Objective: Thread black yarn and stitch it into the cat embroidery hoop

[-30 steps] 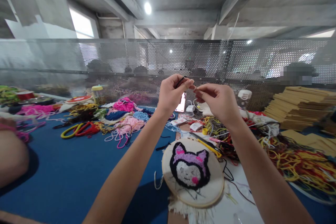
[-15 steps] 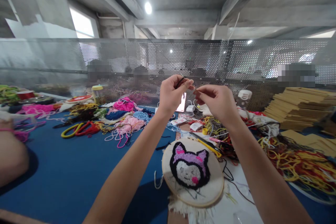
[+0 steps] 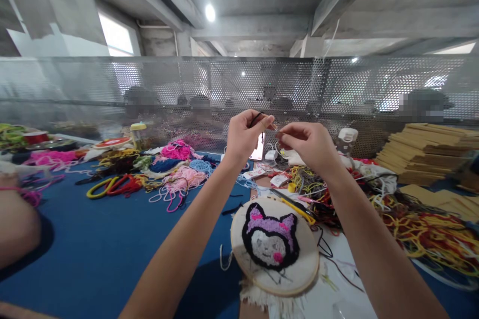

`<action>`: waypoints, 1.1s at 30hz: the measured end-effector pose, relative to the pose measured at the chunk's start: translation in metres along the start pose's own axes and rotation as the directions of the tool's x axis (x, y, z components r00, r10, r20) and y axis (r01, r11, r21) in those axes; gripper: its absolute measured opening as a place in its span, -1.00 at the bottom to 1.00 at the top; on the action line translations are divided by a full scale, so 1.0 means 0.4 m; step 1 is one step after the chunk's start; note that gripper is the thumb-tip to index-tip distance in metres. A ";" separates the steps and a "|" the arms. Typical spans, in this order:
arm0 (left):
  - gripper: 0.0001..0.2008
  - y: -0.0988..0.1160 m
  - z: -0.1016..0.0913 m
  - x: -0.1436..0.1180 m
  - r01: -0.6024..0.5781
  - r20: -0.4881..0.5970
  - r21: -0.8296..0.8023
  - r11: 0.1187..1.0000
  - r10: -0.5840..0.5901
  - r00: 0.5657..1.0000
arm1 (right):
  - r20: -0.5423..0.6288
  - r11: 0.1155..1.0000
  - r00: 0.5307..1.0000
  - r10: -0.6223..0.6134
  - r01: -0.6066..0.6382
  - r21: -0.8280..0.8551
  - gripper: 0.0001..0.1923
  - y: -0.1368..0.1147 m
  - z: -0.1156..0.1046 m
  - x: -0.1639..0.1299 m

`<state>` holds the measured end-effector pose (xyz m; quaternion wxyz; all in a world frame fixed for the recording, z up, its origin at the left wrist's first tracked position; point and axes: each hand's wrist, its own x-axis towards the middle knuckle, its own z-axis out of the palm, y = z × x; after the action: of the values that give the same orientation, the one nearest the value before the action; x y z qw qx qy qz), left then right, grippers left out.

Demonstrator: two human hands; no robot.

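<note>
Pinching a short length of black yarn [image 3: 257,117] between thumb and forefinger, the left hand [image 3: 243,137] is raised to eye level, well above the blue table [image 3: 93,239], most likely so that the fine work at the fingertips can be seen against the pale mesh screen [image 3: 149,89] behind. The right hand [image 3: 309,147] meets it fingertip to fingertip, its thumb and forefinger closed tight on something thin, perhaps a threader or needle; it is too small to name. The yarn's loose end hangs down a little below the left hand. One embroidery hoop [image 3: 275,245] lies flat just below the forearms, near the table's front edge, where it is within easy reach; it carries a single tufted cat face in black, purple and white with two pink spots. Beside it lies one yellow-handled tool [image 3: 297,209]. Loose yarn is heaped in two broad zones: bright bundles [image 3: 175,164] of pink, blue and yellow to the left, and a tangle of yellow and red strands [image 3: 422,229] to the right. One stack of tan card sheets [image 3: 430,152] sits at the far right. Another person's arm [image 3: 17,224] rests at the left edge.
</note>
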<state>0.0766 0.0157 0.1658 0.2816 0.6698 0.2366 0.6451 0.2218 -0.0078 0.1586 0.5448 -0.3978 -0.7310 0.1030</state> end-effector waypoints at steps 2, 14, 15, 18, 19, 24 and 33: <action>-0.83 -0.002 0.002 -0.003 0.007 0.008 0.002 1.000 -0.007 1.000 | -0.013 0.999 0.999 -0.032 0.032 -0.029 -0.87 -0.005 -0.001 -0.002; -0.76 -0.003 0.021 -0.014 0.040 0.078 0.017 0.999 -0.041 0.996 | -0.066 0.989 0.993 -0.096 0.087 -0.119 -0.86 -0.018 0.006 -0.010; -0.76 -0.003 0.017 -0.012 0.032 0.081 0.031 0.999 -0.034 0.996 | -0.066 0.989 0.993 -0.095 0.086 -0.119 -0.86 -0.017 0.007 -0.010; -0.79 -0.005 0.008 -0.009 0.017 0.080 0.071 0.997 -0.023 0.997 | -0.064 0.989 0.994 -0.091 0.083 -0.121 -0.86 -0.015 0.008 -0.010; -0.80 -0.005 0.006 -0.008 0.013 0.077 0.079 0.997 -0.019 0.997 | -0.063 0.989 0.994 -0.088 0.080 -0.124 -0.86 -0.015 0.007 -0.009; -0.83 0.004 -0.005 -0.003 -0.009 0.042 0.099 0.995 0.005 0.999 | -0.054 0.989 0.996 -0.064 0.056 -0.138 -0.87 -0.017 0.004 -0.008; -0.80 0.020 -0.021 0.003 -0.008 0.008 0.047 0.999 0.008 1.000 | -0.037 0.986 0.998 -0.055 0.048 -0.158 -0.86 -0.013 0.000 -0.007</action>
<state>0.0680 0.0112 0.1723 0.2641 0.6795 0.2478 0.6381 0.2196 -0.0131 0.1596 0.5294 -0.4223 -0.7355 0.0228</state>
